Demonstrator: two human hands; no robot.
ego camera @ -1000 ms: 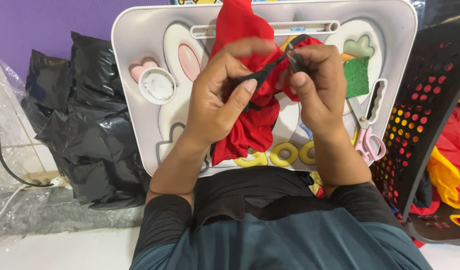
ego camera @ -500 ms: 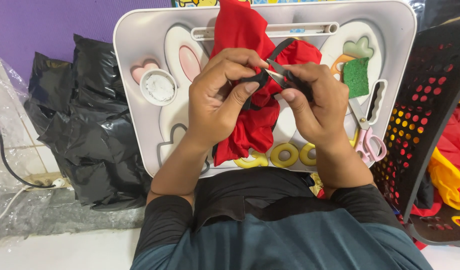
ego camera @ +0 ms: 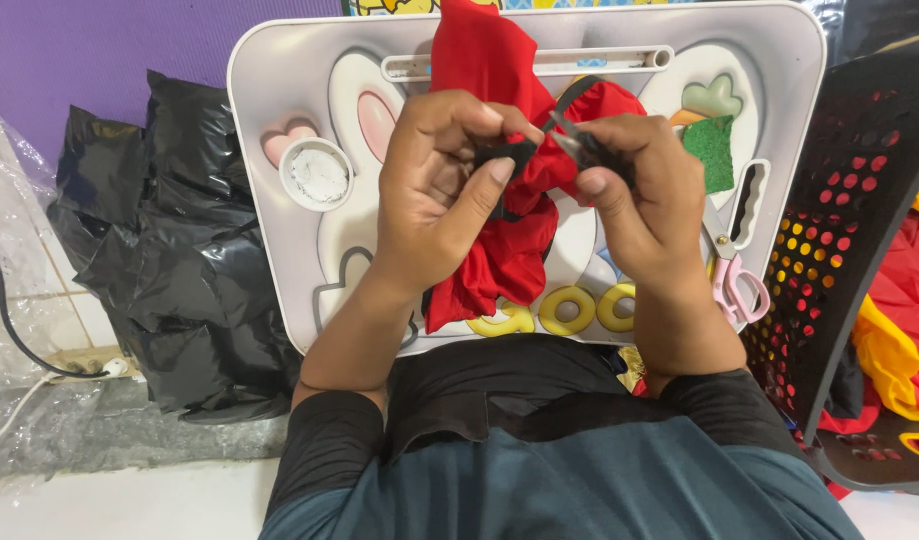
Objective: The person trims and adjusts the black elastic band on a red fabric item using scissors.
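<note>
While both hands are held close together above the middle of the white lap table (ego camera: 280,150), a narrow black strap (ego camera: 508,155) is pinched between them. The left hand (ego camera: 442,190) is closed on one end of the strap, with the thumb pressed over it against the curled fingers. The right hand (ego camera: 635,195) is closed on the other part, where the black band loops up in a thin arc between the 2 hands; whether something small is also held in these fingers cannot be told. The strap is joined to a red cloth (ego camera: 495,220), which hangs under the hands and is spread up the centre of the table to its far edge. A long white slot handle (ego camera: 600,62) is seen across the top of the table, partly covered by the cloth. On the left side of the table a round white cup hollow (ego camera: 316,173) is set beside a pink heart shape. To the right of the right hand a green scrap (ego camera: 713,150) lies on the table, and pink-handled scissors (ego camera: 732,285) rest just beside the wrist. A black perforated basket (ego camera: 860,220) stands at the right edge, with red and yellow fabric seen through it. Black plastic bags (ego camera: 170,270) are heaped to the left of the table, against a purple wall (ego camera: 100,50).
</note>
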